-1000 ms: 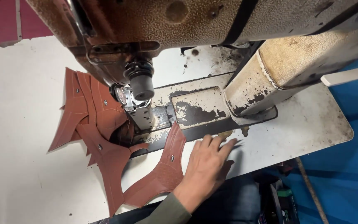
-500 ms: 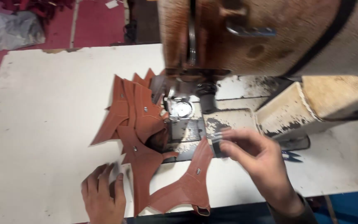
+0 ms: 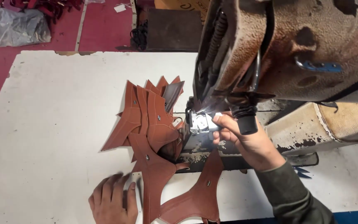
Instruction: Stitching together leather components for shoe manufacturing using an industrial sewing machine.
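Surface: white worktable (image 3: 54, 124), scuffed and stained, fills left and centre of frame; upper-left edge chipped.
On it, centre: fanned pile of brown leather pieces (image 3: 150, 118), overlapping, small metal studs showing.
On it, lower centre: brown leather strap piece (image 3: 195, 201), running off the bottom edge.
On it, right: worn sewing machine (image 3: 295, 58), base plate paint flaking.
On it, lower left: left hand (image 3: 112, 203) flat, just beside the leather.
Beyond table, top: red floor (image 3: 104, 29).
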